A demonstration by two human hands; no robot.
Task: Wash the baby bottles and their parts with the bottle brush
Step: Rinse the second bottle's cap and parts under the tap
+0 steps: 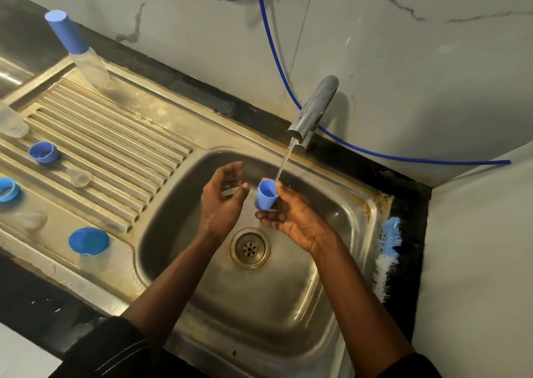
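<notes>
black sleeves [109, 346] at bottom edge; right hand [291, 219], frame centre, pinching blue cap [266, 194] under tap [313, 112] stream; left hand [223, 199] curled round clear piece [229, 191]; bottle brush [388, 250] on sink [317, 305] rim, right.

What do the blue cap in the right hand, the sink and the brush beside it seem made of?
The blue cap: probably plastic, matte, opaque, evenly coloured. The sink: likely stainless steel, brushed sheen, dull reflections, brownish stains. The brush: seemingly synthetic bristles, blue and white, frayed.

Blue cap [266, 194] at water stream [284, 161] — bottle brush [388, 250] beside sink [372, 204].
</notes>
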